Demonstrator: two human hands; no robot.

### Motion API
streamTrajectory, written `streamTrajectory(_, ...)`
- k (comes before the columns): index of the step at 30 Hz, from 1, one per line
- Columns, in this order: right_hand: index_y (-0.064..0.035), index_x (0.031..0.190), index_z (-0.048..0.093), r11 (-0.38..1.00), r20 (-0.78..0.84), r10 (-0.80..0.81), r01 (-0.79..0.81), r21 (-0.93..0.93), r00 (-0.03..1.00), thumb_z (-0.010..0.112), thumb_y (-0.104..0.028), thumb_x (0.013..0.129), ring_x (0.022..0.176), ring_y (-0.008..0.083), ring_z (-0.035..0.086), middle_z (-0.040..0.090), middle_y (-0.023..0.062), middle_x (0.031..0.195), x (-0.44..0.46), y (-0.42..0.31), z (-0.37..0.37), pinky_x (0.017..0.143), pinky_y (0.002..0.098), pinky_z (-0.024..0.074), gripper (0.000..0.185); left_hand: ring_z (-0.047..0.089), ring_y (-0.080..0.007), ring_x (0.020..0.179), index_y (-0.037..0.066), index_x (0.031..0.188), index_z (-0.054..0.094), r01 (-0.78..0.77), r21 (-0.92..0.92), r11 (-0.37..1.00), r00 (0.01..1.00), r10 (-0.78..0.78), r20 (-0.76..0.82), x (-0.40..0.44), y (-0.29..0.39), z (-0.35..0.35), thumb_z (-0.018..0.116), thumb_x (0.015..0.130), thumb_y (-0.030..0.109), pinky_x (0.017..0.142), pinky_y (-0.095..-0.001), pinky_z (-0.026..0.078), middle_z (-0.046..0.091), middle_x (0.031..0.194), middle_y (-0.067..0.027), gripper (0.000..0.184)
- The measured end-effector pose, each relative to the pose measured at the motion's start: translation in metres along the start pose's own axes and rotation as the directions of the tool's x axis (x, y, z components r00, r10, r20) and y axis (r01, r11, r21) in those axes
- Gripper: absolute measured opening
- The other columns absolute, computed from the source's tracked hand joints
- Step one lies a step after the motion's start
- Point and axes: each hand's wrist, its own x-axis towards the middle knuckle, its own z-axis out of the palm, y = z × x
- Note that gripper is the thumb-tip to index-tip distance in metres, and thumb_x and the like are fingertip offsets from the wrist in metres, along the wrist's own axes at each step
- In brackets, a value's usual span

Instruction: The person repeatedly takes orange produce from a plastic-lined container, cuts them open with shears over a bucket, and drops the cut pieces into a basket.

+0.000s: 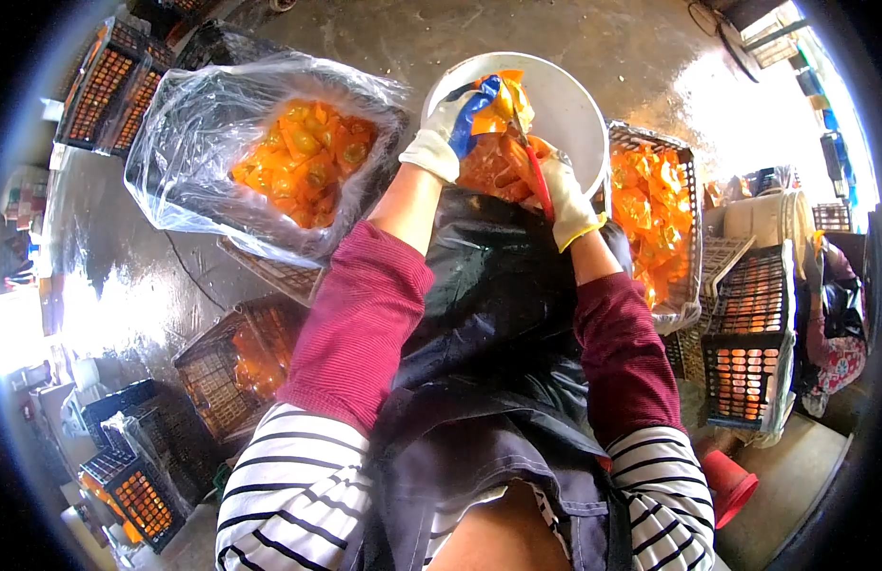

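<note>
My left hand (450, 126), in a white and blue glove, grips an orange plastic packet (503, 103) above a white bucket (579, 114). Scissors with red handles (538, 181) are in my gloved right hand (560, 186), their blades against the packet. Under both hands, more orange plastic (493, 167) lies in the bucket. To the left, a crate lined with clear plastic (203, 152) holds orange packets with round yellowish contents (307, 157). Crumpled orange wrappers (650, 214) fill a dark crate (693, 238) at the right of the bucket.
Stacked black crates (750, 333) with orange contents stand at the right, near a red container (728, 487). More crates are at the lower left (146, 500) and upper left (108, 86). A brown crate (212, 381) sits beside my left arm. The floor (393, 33) looks wet.
</note>
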Motion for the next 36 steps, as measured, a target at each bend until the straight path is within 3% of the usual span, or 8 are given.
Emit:
streamTrajectory(4,-0.0121,0.120,0.055,0.999,0.003,0.035,-0.035,-0.026,0.999,0.052,-0.020,0.091,0.051,0.0152,0.061,0.068,0.0100,0.080,-0.012,-0.012,0.000,0.039,0.0228,0.0415,0.030,0.057,-0.0169,0.097,0.002,0.114,0.061,0.011,-0.216,0.976,1.000,-0.013,-0.007,0.006,-0.010,0.005,0.070,0.083,0.026,0.084,-0.0255,0.046,0.062,0.107,-0.0071,0.040)
streamTrajectory(13,-0.0097,0.112,0.061,0.755,-0.057,-0.393,0.286,-0.590,0.918,0.059,-0.021,0.088,0.059,0.0145,0.060,0.067,0.0086,0.085,0.012,0.017,-0.013,0.049,0.0265,0.0474,0.026,0.060,-0.0168,0.094,0.000,0.111,0.062,-0.045,0.257,0.965,0.980,0.093,-0.178,0.011,-0.010,0.001,0.067,0.082,0.021,0.083,-0.0275,0.049,0.063,0.105,-0.0101,0.037)
streamTrajectory(16,-0.0106,0.111,0.061,0.615,-0.043,-0.517,0.336,-0.714,0.855,0.059,-0.027,0.088,0.069,0.0201,0.060,0.066,0.0111,0.088,0.013,0.020,-0.017,0.061,0.0306,0.0481,0.028,0.061,-0.0163,0.090,-0.001,0.110,0.062,-0.296,0.955,0.032,0.826,0.511,0.239,0.033,-0.038,-0.027,0.064,0.083,0.019,0.080,-0.0271,0.049,0.064,0.100,-0.0100,0.033)
streamTrajectory(19,-0.0159,0.113,0.061,0.697,-0.078,-0.442,0.287,-0.658,0.894,0.055,-0.037,0.088,0.087,0.0326,0.063,0.065,0.0163,0.093,0.012,0.022,-0.019,0.075,0.0384,0.0485,0.033,0.061,-0.0176,0.092,0.000,0.110,0.062,-0.360,0.932,0.032,0.805,0.516,0.293,0.025,-0.032,-0.023,0.062,0.084,0.017,0.082,-0.0265,0.049,0.064,0.100,-0.0114,0.031)
streamTrajectory(22,-0.0155,0.111,0.062,0.732,-0.097,-0.413,0.267,-0.627,0.906,0.055,-0.040,0.087,0.086,0.0326,0.063,0.065,0.0160,0.092,0.017,0.027,-0.020,0.075,0.0384,0.0482,0.034,0.060,-0.0190,0.094,0.001,0.110,0.062,-0.025,0.059,0.998,0.989,0.033,-0.141,0.004,-0.008,0.003,0.060,0.087,0.019,0.085,-0.0280,0.047,0.064,0.103,-0.0120,0.030)
streamTrajectory(26,-0.0104,0.110,0.062,0.676,-0.063,-0.493,0.336,-0.656,0.867,0.062,-0.035,0.086,0.067,0.0188,0.060,0.065,0.0105,0.086,0.018,0.025,-0.017,0.060,0.0301,0.0475,0.034,0.055,-0.0214,0.110,0.001,0.115,0.058,-0.353,0.326,0.877,0.932,0.361,0.038,0.005,-0.021,-0.008,0.060,0.084,0.012,0.095,-0.0297,0.045,0.057,0.120,-0.0123,0.033)
streamTrajectory(33,-0.0121,0.110,0.061,1.000,0.007,-0.023,0.023,-0.004,1.000,0.060,-0.035,0.090,0.058,0.0103,0.059,0.065,0.0062,0.079,0.018,0.013,-0.003,0.050,0.0265,0.0483,0.031,0.057,-0.0196,0.103,-0.002,0.113,0.060,-0.124,0.111,0.986,0.981,0.139,-0.139,0.017,-0.029,0.006,0.058,0.090,0.030,0.090,-0.0300,0.044,0.062,0.112,-0.0097,0.040)
streamTrajectory(36,-0.0094,0.108,0.062,0.979,-0.031,-0.099,0.091,-0.182,0.995,0.061,-0.032,0.089,0.059,0.0104,0.059,0.065,0.0064,0.077,0.007,0.001,0.001,0.051,0.0270,0.0475,0.030,0.058,-0.0280,0.103,-0.002,0.112,0.061,-0.136,0.260,0.956,0.968,0.183,-0.169,0.016,-0.031,0.009,0.056,0.089,0.037,0.089,-0.0344,0.044,0.063,0.112,-0.0167,0.045)
